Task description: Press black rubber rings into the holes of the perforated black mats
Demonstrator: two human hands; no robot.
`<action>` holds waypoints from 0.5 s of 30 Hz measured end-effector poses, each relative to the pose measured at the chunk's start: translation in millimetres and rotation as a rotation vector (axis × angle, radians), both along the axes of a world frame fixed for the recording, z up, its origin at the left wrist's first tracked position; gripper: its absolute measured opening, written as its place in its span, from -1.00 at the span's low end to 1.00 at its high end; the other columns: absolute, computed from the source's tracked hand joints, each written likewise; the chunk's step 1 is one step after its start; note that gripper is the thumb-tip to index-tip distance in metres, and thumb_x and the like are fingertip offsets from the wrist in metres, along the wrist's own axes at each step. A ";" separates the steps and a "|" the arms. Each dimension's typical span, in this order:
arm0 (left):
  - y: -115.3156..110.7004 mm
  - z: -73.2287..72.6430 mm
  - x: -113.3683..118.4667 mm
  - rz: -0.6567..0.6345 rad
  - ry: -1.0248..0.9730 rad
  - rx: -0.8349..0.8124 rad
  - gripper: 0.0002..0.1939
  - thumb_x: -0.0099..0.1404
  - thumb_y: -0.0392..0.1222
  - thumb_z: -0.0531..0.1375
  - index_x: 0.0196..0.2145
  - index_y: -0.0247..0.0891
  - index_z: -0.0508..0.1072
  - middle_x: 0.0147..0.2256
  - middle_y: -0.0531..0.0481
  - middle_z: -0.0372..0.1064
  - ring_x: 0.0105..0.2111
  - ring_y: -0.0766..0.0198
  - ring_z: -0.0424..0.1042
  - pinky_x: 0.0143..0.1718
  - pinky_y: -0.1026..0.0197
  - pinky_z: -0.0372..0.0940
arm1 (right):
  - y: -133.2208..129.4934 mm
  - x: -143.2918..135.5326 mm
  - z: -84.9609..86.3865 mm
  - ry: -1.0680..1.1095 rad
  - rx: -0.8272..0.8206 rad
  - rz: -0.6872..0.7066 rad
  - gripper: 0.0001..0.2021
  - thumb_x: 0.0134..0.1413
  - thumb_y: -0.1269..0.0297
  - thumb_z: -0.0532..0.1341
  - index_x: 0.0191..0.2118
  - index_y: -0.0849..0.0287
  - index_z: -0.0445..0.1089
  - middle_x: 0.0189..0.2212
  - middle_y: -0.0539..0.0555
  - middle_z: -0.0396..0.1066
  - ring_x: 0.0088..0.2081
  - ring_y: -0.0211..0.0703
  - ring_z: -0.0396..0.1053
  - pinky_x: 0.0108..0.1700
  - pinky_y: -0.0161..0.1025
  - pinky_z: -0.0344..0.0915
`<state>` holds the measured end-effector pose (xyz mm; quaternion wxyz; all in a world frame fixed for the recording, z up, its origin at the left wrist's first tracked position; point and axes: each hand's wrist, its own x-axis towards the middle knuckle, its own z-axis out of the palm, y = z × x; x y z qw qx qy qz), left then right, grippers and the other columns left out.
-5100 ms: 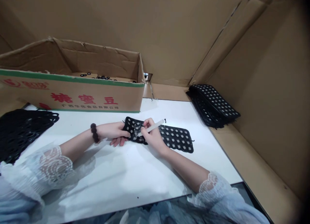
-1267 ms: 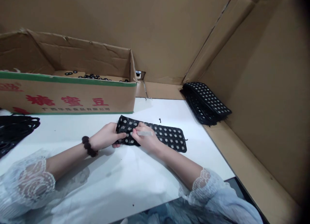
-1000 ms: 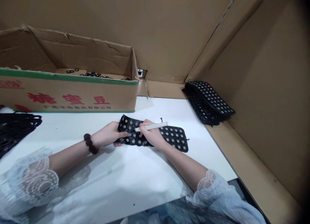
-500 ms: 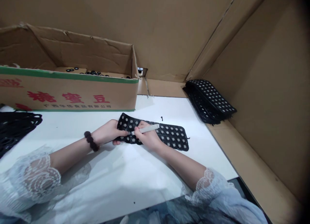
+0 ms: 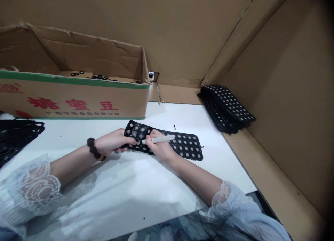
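A black rubbery strip (image 5: 186,141) with rows of pale round dots lies across the white table, its left end slightly raised. My left hand (image 5: 116,141) is closed on that left end, thumb on top and fingers underneath. In my right hand (image 5: 158,147) is a white pen-like tool (image 5: 164,138), held as one holds a pen. Its tip points left and meets the strip close to my left thumb; what the tip does there is too small to make out.
A cardboard box (image 5: 86,100) with small black rings (image 5: 100,77) inside stands at the back left. Black perforated pieces (image 5: 15,138) lie at the left edge. Folded dotted black strips (image 5: 227,107) are stacked at the right, by the cardboard wall (image 5: 292,105). Black scraps dot the white table (image 5: 125,199).
My left hand has shifted slightly left along with the strip's left end, which is a little higher. The tool in my right hand has moved slightly right.
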<state>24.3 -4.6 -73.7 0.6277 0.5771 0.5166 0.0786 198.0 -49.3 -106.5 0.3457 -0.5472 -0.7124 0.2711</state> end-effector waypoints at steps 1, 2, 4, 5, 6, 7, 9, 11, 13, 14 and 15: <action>0.4 0.2 -0.6 0.000 -0.007 -0.011 -0.81 0.00 -0.17 0.15 -0.61 -0.30 0.22 -0.73 0.14 0.10 -0.76 0.51 0.01 -0.77 0.41 -0.12 | -0.1 -0.6 0.1 -0.010 0.005 0.000 -0.64 0.11 0.28 -0.06 -0.69 0.19 0.07 -0.53 -0.02 0.11 -0.47 -0.33 0.17 -0.37 -0.32 0.12; 0.8 0.1 -1.2 -0.009 -0.018 -0.020 -0.82 0.00 -0.17 0.15 -0.60 -0.30 0.22 -0.72 0.13 0.11 -0.76 0.51 0.02 -0.76 0.41 -0.11 | -0.3 -1.2 0.5 -0.022 0.007 -0.001 -0.64 0.10 0.28 -0.05 -0.69 0.20 0.07 -0.53 -0.02 0.12 -0.48 -0.33 0.16 -0.37 -0.32 0.12; 1.8 -0.8 -2.6 -0.034 -0.039 -0.033 -0.83 0.01 -0.17 0.15 -0.59 -0.30 0.24 -0.70 0.12 0.13 -0.75 0.51 0.03 -0.77 0.42 -0.11 | -1.0 -2.0 2.1 -0.048 0.001 -0.003 -0.65 0.10 0.29 -0.04 -0.68 0.20 0.09 -0.52 -0.01 0.13 -0.48 -0.33 0.16 -0.38 -0.32 0.12; 2.4 -1.5 -3.3 -0.050 -0.046 -0.034 -0.82 0.02 -0.17 0.14 -0.59 -0.30 0.24 -0.70 0.12 0.14 -0.75 0.50 0.03 -0.77 0.42 -0.11 | -1.4 -2.2 3.1 -0.056 -0.005 -0.003 -0.65 0.10 0.29 -0.04 -0.68 0.20 0.10 -0.53 -0.01 0.13 -0.48 -0.33 0.16 -0.38 -0.32 0.12; 3.0 -2.3 -4.1 -0.064 -0.047 -0.032 -0.82 0.02 -0.16 0.14 -0.59 -0.31 0.24 -0.70 0.11 0.14 -0.75 0.50 0.04 -0.77 0.42 -0.10 | -1.7 -2.0 4.2 -0.059 -0.012 -0.006 -0.65 0.09 0.29 -0.04 -0.68 0.20 0.11 -0.52 -0.01 0.13 -0.48 -0.34 0.16 -0.38 -0.32 0.12; 3.7 -3.0 -4.8 -0.077 -0.049 -0.028 -0.81 0.02 -0.16 0.15 -0.60 -0.31 0.25 -0.70 0.10 0.15 -0.75 0.49 0.05 -0.77 0.41 -0.08 | -2.0 -1.5 5.4 -0.053 -0.017 -0.009 -0.65 0.09 0.29 -0.03 -0.69 0.20 0.11 -0.53 -0.01 0.13 -0.48 -0.33 0.16 -0.37 -0.32 0.13; 5.0 -3.6 -6.3 -0.105 -0.063 -0.021 -0.81 0.03 -0.14 0.16 -0.58 -0.30 0.26 -0.69 0.09 0.16 -0.74 0.47 0.08 -0.76 0.41 -0.03 | -2.0 0.2 7.7 -0.015 -0.031 -0.007 -0.66 0.07 0.30 -0.02 -0.69 0.20 0.12 -0.52 -0.01 0.15 -0.46 -0.33 0.18 -0.36 -0.33 0.13; 6.4 -2.3 -7.9 -0.142 -0.087 -0.021 -0.79 0.03 -0.10 0.17 -0.56 -0.30 0.28 -0.69 0.08 0.19 -0.73 0.44 0.13 -0.74 0.39 0.03 | -1.4 2.0 9.8 0.042 -0.042 -0.034 -0.66 0.08 0.31 -0.03 -0.69 0.20 0.14 -0.52 -0.02 0.16 -0.44 -0.33 0.20 -0.33 -0.34 0.15; 8.1 1.6 -9.5 -0.191 -0.096 -0.017 -0.72 0.06 -0.01 0.15 -0.55 -0.31 0.31 -0.67 0.03 0.24 -0.70 0.40 0.19 -0.70 0.36 0.10 | -0.6 2.9 11.4 0.074 -0.043 -0.086 -0.64 0.09 0.30 -0.05 -0.69 0.20 0.15 -0.53 -0.02 0.17 -0.41 -0.32 0.22 -0.28 -0.34 0.15; 9.3 4.3 -10.0 -0.212 -0.084 -0.003 -0.68 0.06 0.04 0.13 -0.55 -0.32 0.33 -0.65 0.00 0.27 -0.68 0.37 0.23 -0.69 0.35 0.12 | -0.3 2.7 12.0 0.071 -0.039 -0.107 -0.64 0.10 0.29 -0.05 -0.69 0.19 0.15 -0.54 -0.02 0.16 -0.41 -0.31 0.22 -0.27 -0.34 0.15; 10.7 7.2 -10.4 -0.224 -0.054 0.022 -0.65 0.07 0.08 0.11 -0.54 -0.32 0.34 -0.62 -0.02 0.31 -0.66 0.34 0.26 -0.68 0.34 0.14 | -0.1 2.2 12.4 0.058 -0.033 -0.114 -0.64 0.10 0.28 -0.05 -0.69 0.19 0.15 -0.55 -0.02 0.15 -0.41 -0.31 0.22 -0.26 -0.33 0.15</action>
